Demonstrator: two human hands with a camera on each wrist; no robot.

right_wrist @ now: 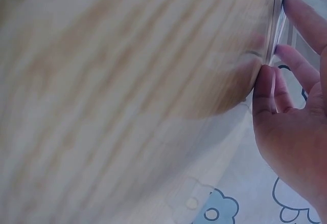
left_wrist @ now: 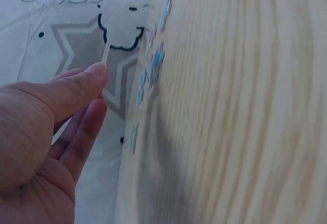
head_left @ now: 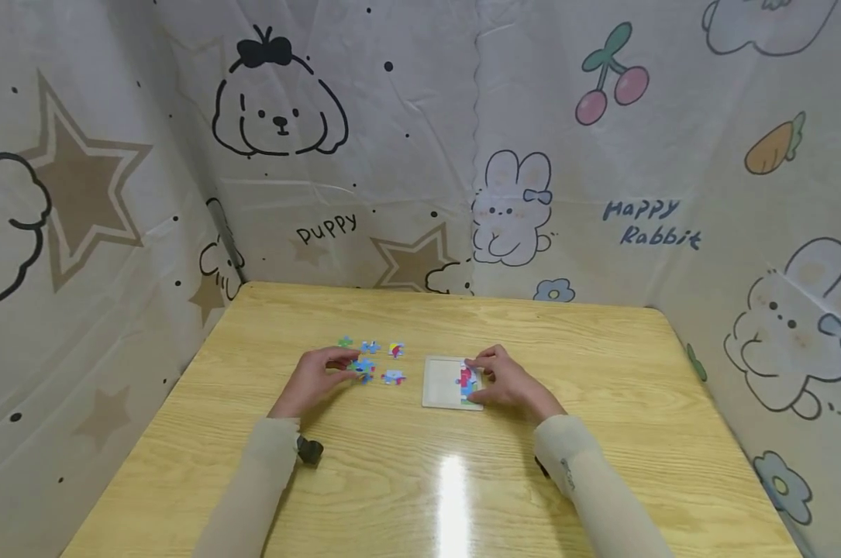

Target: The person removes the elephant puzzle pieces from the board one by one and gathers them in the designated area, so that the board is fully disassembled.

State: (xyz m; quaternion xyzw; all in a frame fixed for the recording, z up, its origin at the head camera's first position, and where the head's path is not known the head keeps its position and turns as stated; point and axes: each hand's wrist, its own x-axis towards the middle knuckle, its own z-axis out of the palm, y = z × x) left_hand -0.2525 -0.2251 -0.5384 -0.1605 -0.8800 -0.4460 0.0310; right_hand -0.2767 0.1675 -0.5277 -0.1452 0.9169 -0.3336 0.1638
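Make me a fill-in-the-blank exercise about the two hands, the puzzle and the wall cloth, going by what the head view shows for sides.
The left hand pinches a puzzle piece between its ____ and fingers.
The right hand touches the tray on its ____ side.
Several loose pieces lie to the ____ of the tray.
Below the cherries, the cloth reads "Happy ____".

Missing words: thumb; right; left; Rabbit.
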